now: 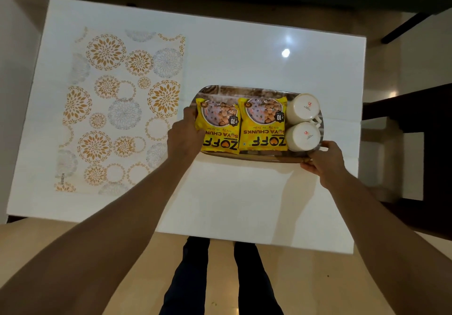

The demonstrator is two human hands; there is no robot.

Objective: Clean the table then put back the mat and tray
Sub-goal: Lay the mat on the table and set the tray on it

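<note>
A glossy white table (244, 53) fills the view, with pale floor around it and a dark chair (403, 143) at its right end. The tray (256, 159), a shiny oval one, sits on the right half of the tabletop, near the table's middle. The left hand (187, 133) is closed around the tray's left rim, fingers curled over the edge beside the nearest packet. The right hand (322, 160) grips the tray's near right corner, thumb on top of the rim and fingers underneath. Whether the tray rests on the table or is slightly lifted cannot be told.

On the tray lie two yellow soya chunk packets (242, 126) side by side, touching each other, printed side up. To the right of them, still on the tray, stand two white cups (303, 121) upside down, one behind the other and touching.

Left of the tray, apart from it, the mat (119, 109) lies flat on the table, patterned with gold and grey floral circles. Below the tray, beyond the table's near edge, the person's dark-trousered legs (220, 278) show.
</note>
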